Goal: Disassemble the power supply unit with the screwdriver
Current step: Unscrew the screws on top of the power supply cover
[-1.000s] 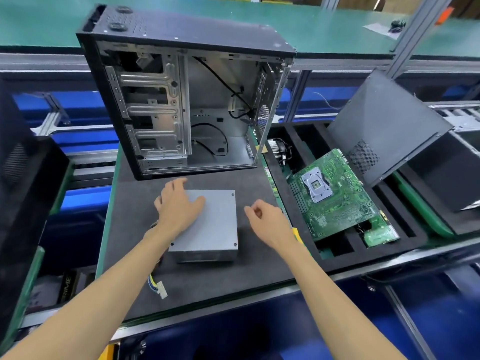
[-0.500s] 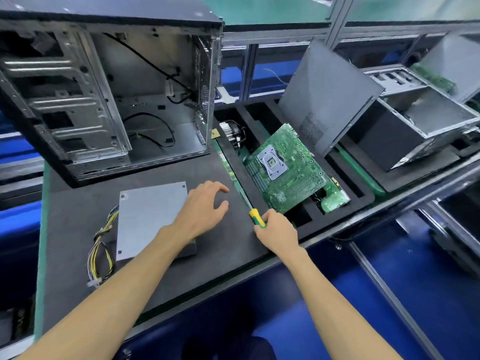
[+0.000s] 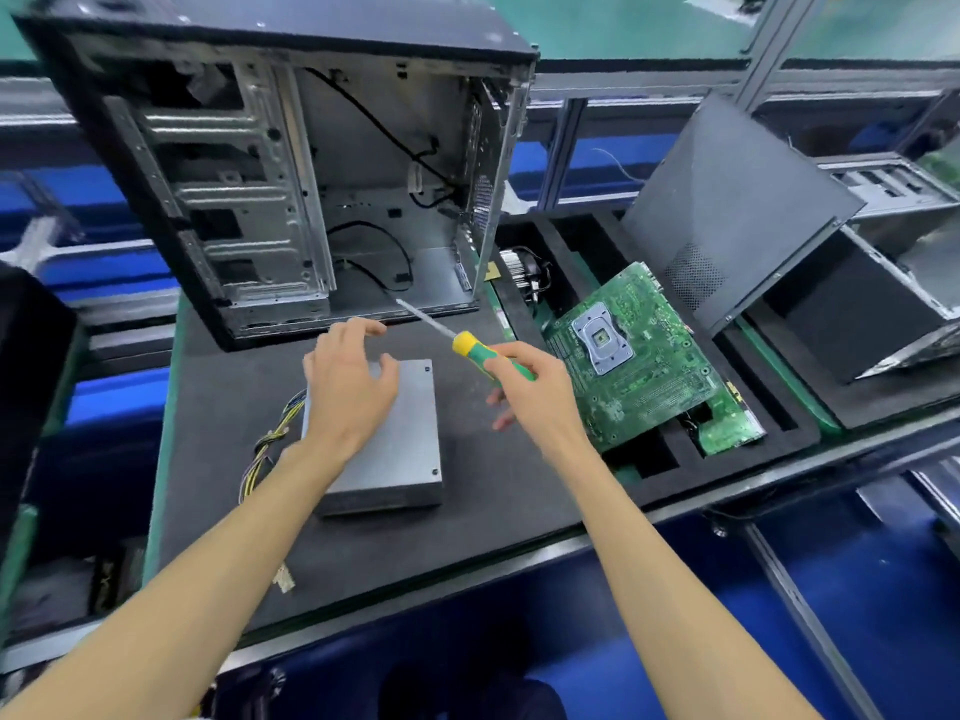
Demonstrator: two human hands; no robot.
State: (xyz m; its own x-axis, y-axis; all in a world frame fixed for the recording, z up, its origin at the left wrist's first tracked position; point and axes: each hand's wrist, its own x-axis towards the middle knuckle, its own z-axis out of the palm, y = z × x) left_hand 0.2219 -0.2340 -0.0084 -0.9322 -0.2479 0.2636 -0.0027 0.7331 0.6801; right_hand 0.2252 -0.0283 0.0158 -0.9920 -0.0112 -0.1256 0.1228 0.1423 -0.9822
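Here, one screwdriver [image 3: 470, 350] in right hand [image 3: 535, 392], one power supply unit [image 3: 400, 439]

We see the power supply unit [image 3: 395, 433] lying flat on the foam mat [image 3: 493, 491], just in front of the open computer case [image 3: 291, 179]. Its cable bundle [image 3: 267, 444] trails off its left side. To its right, the motherboard [image 3: 639, 356] rests in the foam tray [image 3: 779, 423].

View: one head-worn wide-angle camera, no second view.
Facing: forward and steeply down onto the bench [image 3: 498, 491].
Nearness: close, both forearms reaching in from the bottom edge.
Framing: open computer case [image 3: 291, 179] at top, blue floor [image 3: 883, 589] under the bench's near edge.
Distortion: straight edges bow toward the corners.
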